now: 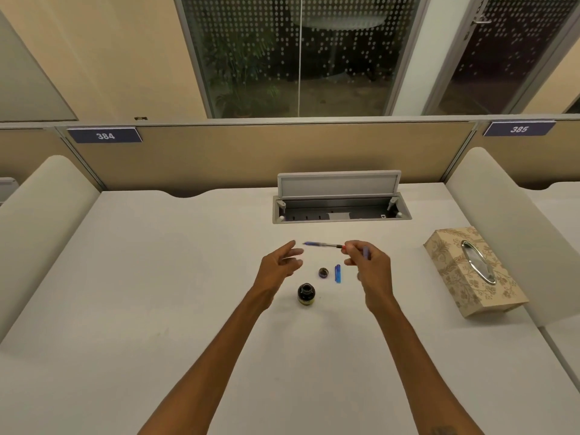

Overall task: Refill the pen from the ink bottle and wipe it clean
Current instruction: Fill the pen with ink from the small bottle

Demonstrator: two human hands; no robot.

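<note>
A small dark ink bottle (306,294) stands uncapped on the white desk (157,277), between my two forearms. Its round cap (323,272) lies just behind it, and a blue pen cap (337,273) lies beside that. My right hand (368,268) pinches the end of the pen's inner part (323,245), a thin clear-and-blue tube held level above the desk and pointing left. A blue barrel piece (366,252) also sticks up from the same hand. My left hand (279,265) hovers with fingers apart, its fingertips just short of the pen's free end.
A patterned tissue box (470,271) lies at the right of the desk. An open cable hatch (340,199) with a raised lid sits in the desk behind the hands. Padded dividers (47,230) flank both sides, and a partition panel closes off the back.
</note>
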